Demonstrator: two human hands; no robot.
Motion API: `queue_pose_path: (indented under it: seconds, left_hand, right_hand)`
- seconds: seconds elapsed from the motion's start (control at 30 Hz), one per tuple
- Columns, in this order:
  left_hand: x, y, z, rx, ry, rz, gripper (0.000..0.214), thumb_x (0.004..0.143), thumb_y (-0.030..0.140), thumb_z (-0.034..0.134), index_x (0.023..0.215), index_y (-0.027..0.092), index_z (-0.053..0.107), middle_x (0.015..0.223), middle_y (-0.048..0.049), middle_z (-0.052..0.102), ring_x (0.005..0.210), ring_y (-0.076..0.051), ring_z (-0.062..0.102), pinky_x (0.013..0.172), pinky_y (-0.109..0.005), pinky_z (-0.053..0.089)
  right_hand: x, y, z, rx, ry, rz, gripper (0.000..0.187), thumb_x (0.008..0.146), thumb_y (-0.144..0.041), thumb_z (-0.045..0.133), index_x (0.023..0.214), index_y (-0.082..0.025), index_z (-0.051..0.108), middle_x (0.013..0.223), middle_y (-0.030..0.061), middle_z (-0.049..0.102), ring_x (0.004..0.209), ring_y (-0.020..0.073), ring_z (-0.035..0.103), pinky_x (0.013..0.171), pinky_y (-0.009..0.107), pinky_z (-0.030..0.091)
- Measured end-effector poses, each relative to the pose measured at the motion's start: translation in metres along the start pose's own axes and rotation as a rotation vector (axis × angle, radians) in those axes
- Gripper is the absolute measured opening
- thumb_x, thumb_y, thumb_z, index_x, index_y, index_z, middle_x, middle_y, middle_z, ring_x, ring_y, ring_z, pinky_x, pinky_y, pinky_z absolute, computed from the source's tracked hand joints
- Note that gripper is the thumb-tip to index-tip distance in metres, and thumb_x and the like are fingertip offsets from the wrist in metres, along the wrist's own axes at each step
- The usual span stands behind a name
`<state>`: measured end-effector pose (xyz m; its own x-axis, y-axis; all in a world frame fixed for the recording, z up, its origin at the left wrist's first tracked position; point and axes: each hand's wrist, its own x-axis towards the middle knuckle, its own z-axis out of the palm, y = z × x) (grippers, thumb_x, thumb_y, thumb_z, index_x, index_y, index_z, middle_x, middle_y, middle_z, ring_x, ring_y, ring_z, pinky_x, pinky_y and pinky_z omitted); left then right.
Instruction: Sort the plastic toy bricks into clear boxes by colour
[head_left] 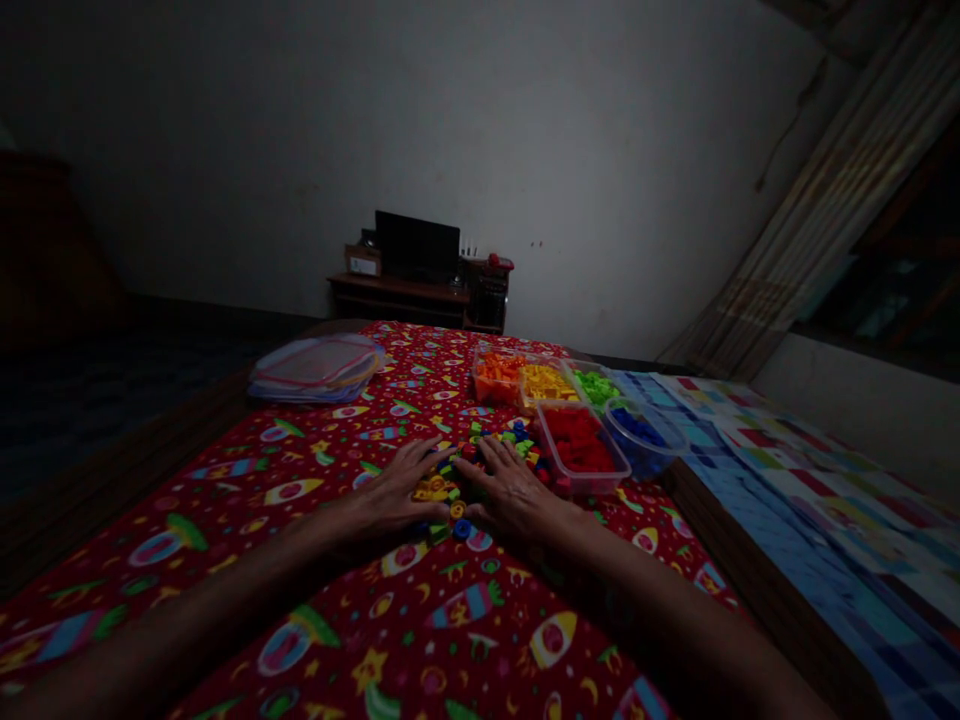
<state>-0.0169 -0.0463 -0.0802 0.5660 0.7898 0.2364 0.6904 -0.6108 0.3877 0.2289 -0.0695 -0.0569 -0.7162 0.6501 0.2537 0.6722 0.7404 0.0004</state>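
Observation:
Both hands rest palm down at a pile of small colourful plastic toy pieces [436, 489] on a red patterned cloth [450, 605]. My left hand [403, 487] lies along the pile's left side, fingers stretched out. Over its right part lies my right hand [516, 487], with fingers spread. Yellow, blue, green and red pieces show between and beyond the hands. A blue ring-shaped piece [462, 530] sits near the thumbs. Close to the right hand stands a clear tub of red pieces [583, 442]. Whatever lies under the palms is hidden.
Behind the red tub are tubs of orange pieces [499, 378], yellow pieces [550, 383] and green pieces [596, 386]. A round tub of blue pieces [639, 428] stands at the right. Stacked lids [316, 368] lie at the left. A dark wooden strip [739, 550] borders the cloth.

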Motion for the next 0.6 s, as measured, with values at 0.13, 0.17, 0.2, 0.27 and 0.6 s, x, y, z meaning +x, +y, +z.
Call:
queue_pose_path:
  seconds: [0.13,0.17,0.2,0.27,0.6]
  left_hand:
    - [0.021,-0.006,0.007,0.017,0.074,-0.132,0.065,0.079,0.054,0.053,0.134,0.018,0.046,0.142,-0.0146,0.043,0.132,-0.032,0.036,0.109,-0.047,0.030]
    - [0.027,-0.007,0.006,0.003,0.093,-0.160,0.066,0.080,0.054,0.051,0.134,0.016,0.046,0.141,-0.0152,0.044,0.131,-0.032,0.037,0.108,-0.046,0.031]
    - [0.033,-0.007,0.004,-0.017,0.116,-0.185,0.067,0.080,0.054,0.050,0.135,0.015,0.044,0.141,-0.0152,0.044,0.130,-0.031,0.039,0.108,-0.045,0.032]
    - [0.038,-0.007,-0.003,-0.061,0.162,-0.219,0.069,0.082,0.054,0.045,0.139,0.015,0.038,0.142,-0.0141,0.043,0.129,-0.030,0.040,0.107,-0.044,0.034]
    - [-0.038,0.034,-0.008,0.066,-0.079,0.040,0.072,0.082,0.061,0.050,0.145,0.033,0.030,0.156,-0.0078,0.021,0.141,-0.035,0.016,0.111,-0.057,0.019]
  right_hand:
    - [0.019,0.011,0.005,0.040,0.049,0.030,0.057,0.091,-0.042,0.048,0.141,-0.017,0.038,0.147,0.0243,0.030,0.139,0.0334,0.022,0.108,0.054,0.028]
    - [0.023,0.015,0.003,0.055,0.069,0.051,0.054,0.092,-0.040,0.047,0.140,-0.016,0.040,0.145,0.0242,0.032,0.138,0.0325,0.025,0.107,0.053,0.029]
    - [0.026,0.019,0.001,0.072,0.094,0.072,0.052,0.093,-0.038,0.046,0.139,-0.016,0.040,0.144,0.0237,0.034,0.137,0.0315,0.028,0.106,0.053,0.031]
    - [0.027,0.028,-0.004,0.100,0.171,0.122,0.048,0.094,-0.034,0.043,0.139,-0.017,0.039,0.141,0.0220,0.039,0.135,0.0295,0.032,0.105,0.052,0.033]
    - [-0.037,0.006,-0.025,0.123,0.197,0.048,0.035,0.094,-0.024,0.040,0.128,-0.018,0.048,0.126,0.0158,0.051,0.115,0.0223,0.049,0.094,0.036,0.044]
